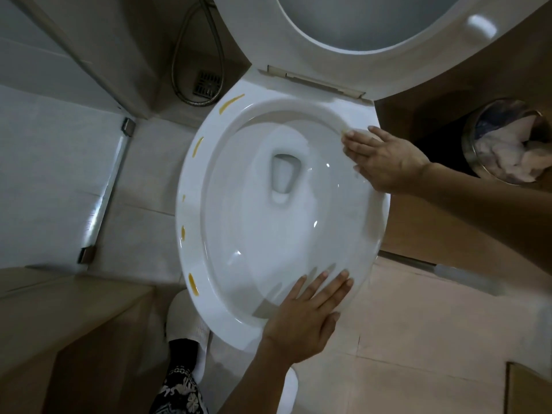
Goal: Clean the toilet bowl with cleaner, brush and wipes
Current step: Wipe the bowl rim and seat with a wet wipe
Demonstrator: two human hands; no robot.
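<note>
Right grip: the right hand (385,162) lies flat, fingers straight, pressing on the right side of the rim; a pale scrap shows at its fingertips, possibly a wipe, but I cannot tell.
Left grip: the left hand (307,312) rests flat and relaxed on the near rim, holding nothing.
Task's thing: the glossy white ceramic toilet bowl (277,186) sits centre frame, its white plastic seat and lid (367,34) raised.
Done: the right and near rim look free of marks.
Left: yellow-orange streaks (197,147) dot the left rim, from the back round to the front.
Not seen: no brush or cleaner bottle in view.
Nearby: a round metal bin of crumpled white paper (507,141) at right.
</note>
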